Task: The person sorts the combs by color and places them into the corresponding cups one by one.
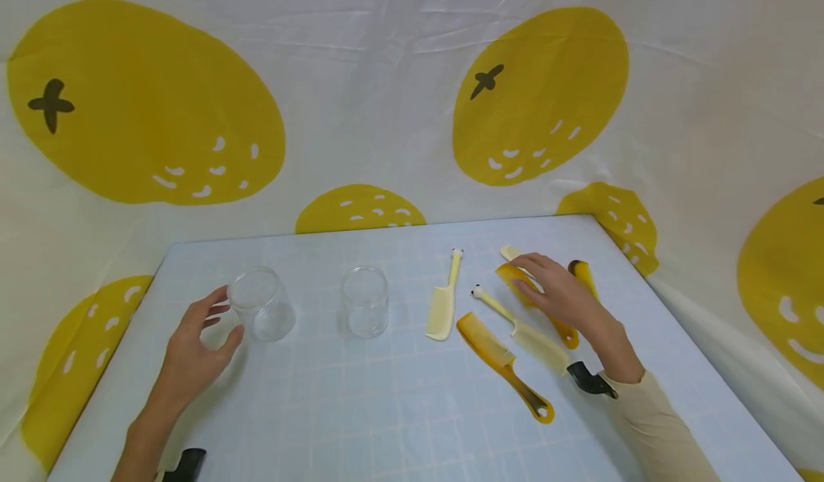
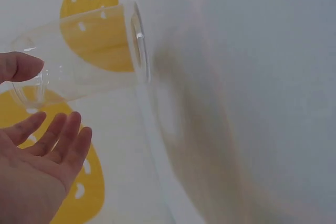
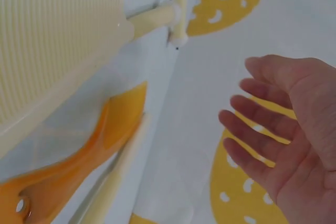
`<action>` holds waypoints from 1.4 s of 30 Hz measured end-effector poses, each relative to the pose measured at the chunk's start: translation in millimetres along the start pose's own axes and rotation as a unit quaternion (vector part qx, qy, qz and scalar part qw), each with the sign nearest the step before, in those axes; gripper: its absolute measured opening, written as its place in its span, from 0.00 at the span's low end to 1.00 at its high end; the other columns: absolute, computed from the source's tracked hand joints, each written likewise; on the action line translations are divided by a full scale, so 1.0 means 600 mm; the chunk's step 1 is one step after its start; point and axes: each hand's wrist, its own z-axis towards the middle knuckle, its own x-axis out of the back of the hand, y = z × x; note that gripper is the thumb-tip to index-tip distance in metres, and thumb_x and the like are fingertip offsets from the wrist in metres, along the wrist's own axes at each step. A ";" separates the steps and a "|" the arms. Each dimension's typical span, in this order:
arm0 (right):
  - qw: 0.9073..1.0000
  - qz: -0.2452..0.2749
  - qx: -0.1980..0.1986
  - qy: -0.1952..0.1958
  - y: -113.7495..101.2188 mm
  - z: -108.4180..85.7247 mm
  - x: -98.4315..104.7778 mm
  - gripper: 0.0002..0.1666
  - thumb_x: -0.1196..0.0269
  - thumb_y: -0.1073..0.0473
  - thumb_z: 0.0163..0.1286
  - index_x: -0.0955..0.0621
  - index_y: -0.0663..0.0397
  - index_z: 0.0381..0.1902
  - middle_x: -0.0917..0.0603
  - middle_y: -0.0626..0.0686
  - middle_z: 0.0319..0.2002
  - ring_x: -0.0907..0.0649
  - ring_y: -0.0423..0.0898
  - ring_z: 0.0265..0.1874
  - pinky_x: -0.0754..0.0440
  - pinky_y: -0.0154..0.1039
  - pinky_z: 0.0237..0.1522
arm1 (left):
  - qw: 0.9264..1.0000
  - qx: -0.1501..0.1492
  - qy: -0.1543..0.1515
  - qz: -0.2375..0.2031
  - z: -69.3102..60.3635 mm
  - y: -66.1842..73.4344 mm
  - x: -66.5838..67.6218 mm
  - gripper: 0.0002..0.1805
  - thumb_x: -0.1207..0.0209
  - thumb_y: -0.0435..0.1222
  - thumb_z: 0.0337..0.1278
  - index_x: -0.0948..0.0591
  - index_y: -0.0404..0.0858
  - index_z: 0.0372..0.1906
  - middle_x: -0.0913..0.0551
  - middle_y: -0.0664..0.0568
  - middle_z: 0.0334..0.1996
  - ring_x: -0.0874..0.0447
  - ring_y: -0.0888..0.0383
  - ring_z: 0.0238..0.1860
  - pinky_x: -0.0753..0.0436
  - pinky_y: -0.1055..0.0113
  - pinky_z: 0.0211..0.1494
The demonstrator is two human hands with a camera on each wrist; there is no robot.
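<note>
My left hand (image 1: 193, 357) is beside a clear glass cup (image 1: 267, 314), its thumb and fingers spread apart. In the left wrist view the thumb overlaps the cup (image 2: 94, 80) near one end; whether it touches cannot be told. My right hand (image 1: 566, 292) hovers with loose fingers over an amber comb (image 1: 566, 333), hiding part of it. The right wrist view shows this hand (image 3: 299, 129) holding nothing, apart from the amber comb (image 3: 79, 163). Next to it lies a cream comb (image 1: 541, 342) with an animal-head handle.
A second glass cup (image 1: 365, 307) stands mid-table. Another cream comb (image 1: 442, 307) and an amber comb (image 1: 492, 346) lie right of it. Behind the right hand are a cream piece (image 1: 510, 252) and a dark-ended yellow comb (image 1: 584, 279). A fruit-patterned cloth (image 1: 360, 110) hangs around the table.
</note>
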 end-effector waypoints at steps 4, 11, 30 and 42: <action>1.000 0.005 0.026 0.000 -0.009 0.011 -0.004 0.17 0.35 0.65 0.73 0.19 0.64 0.58 0.18 0.63 0.56 0.19 0.62 0.55 0.20 0.60 0.57 | 1.000 0.017 -0.017 -0.018 0.005 0.005 -0.005 0.46 0.27 0.27 0.53 0.37 0.33 0.76 0.28 0.34 0.64 0.26 0.38 0.58 0.40 0.92 0.56; 0.999 0.011 0.042 -0.011 -0.024 0.031 -0.014 0.18 0.33 0.65 0.71 0.19 0.65 0.56 0.17 0.62 0.54 0.18 0.61 0.53 0.18 0.58 0.55 | 0.997 0.059 -0.026 -0.030 0.018 0.008 -0.012 0.52 0.25 0.38 0.55 0.42 0.34 0.79 0.31 0.33 0.66 0.29 0.36 0.61 0.40 0.92 0.54; 0.992 -0.001 0.104 -0.065 -0.053 0.076 -0.063 0.19 0.30 0.66 0.68 0.19 0.63 0.55 0.17 0.57 0.52 0.16 0.54 0.50 0.16 0.50 0.51 | 0.990 0.104 -0.086 -0.048 0.042 0.006 -0.007 0.52 0.26 0.46 0.58 0.44 0.39 0.79 0.32 0.36 0.68 0.34 0.38 0.66 0.34 0.84 0.53; 0.986 0.005 0.091 -0.140 -0.075 0.097 -0.087 0.20 0.32 0.68 0.69 0.19 0.63 0.58 0.19 0.60 0.56 0.19 0.58 0.55 0.19 0.54 0.57 | 0.987 0.123 -0.095 -0.039 0.045 0.006 -0.013 0.52 0.28 0.48 0.59 0.45 0.38 0.79 0.32 0.34 0.69 0.34 0.36 0.68 0.25 0.46 0.66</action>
